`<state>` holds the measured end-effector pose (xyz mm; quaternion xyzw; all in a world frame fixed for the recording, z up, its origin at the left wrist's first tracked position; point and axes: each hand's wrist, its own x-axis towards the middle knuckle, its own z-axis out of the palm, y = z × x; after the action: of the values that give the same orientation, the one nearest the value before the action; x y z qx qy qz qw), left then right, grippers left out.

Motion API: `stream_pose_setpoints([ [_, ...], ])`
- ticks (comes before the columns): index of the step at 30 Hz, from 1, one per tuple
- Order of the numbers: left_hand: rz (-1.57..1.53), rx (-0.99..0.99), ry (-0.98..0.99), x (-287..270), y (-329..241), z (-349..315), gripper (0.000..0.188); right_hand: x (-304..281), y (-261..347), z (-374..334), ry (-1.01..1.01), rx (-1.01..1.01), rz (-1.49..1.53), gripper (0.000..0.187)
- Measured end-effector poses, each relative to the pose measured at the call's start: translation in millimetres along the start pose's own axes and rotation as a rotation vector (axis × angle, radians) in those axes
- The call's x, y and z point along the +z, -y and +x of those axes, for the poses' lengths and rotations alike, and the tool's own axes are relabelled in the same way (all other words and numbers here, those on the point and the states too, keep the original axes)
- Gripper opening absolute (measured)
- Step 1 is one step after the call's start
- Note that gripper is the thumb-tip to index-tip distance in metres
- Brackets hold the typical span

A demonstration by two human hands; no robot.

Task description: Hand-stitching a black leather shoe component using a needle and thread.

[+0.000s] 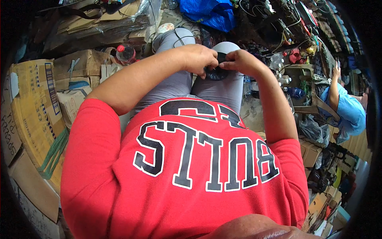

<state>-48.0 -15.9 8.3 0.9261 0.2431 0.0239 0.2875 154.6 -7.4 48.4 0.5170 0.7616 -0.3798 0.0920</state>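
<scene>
Left hand (197, 58) and right hand (242, 63), fingers (227, 65) bent over dark object (216, 75); cannot tell if gripping

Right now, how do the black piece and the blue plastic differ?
Size: the black piece looks small; the blue plastic spreads much wider.
Colour: the black piece is dark; the blue plastic is bright blue.
Place: the black piece is over the right thigh, by both hands; the blue plastic lies beyond the knees, untouched.
Shared: neither shows whole.

Blk ltrs (215, 167), no. (187, 104) on red shirt (175, 211); print (45, 119), handwriting (10, 135) on cardbd boxes (30, 89).
</scene>
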Motion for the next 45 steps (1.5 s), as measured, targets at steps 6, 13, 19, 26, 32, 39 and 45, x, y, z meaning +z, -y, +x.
stream_pose_setpoints([
  [6, 0.140, -0.014, -0.193, 27, -12, -8, 0.037, 52, -28, -50, -0.327, 0.058, 0.721, 0.030],
  [13, 0.142, -0.030, -0.349, 37, -20, -11, 0.037, 40, -39, -40, -0.349, 0.037, 0.627, 0.033],
  [19, -0.001, -0.099, -0.415, 21, -13, -17, 0.027, 23, -39, -14, -0.138, 0.002, 0.574, 0.027],
  [26, -0.348, -0.090, -0.572, -7, -3, 10, 0.020, 31, -25, -44, -0.317, -0.060, 0.624, 0.028],
  [32, -0.439, -0.071, -0.252, 1, -10, 51, 0.024, 37, -16, -61, -0.201, 0.015, 0.563, 0.025],
  [39, -0.516, -0.121, -0.232, 4, -8, 60, 0.020, 49, -27, -90, -0.344, -0.093, 0.619, 0.027],
  [45, -0.757, -0.102, -0.102, -6, 16, 55, 0.020, 30, -27, -94, -0.618, -0.265, 0.547, 0.012],
])
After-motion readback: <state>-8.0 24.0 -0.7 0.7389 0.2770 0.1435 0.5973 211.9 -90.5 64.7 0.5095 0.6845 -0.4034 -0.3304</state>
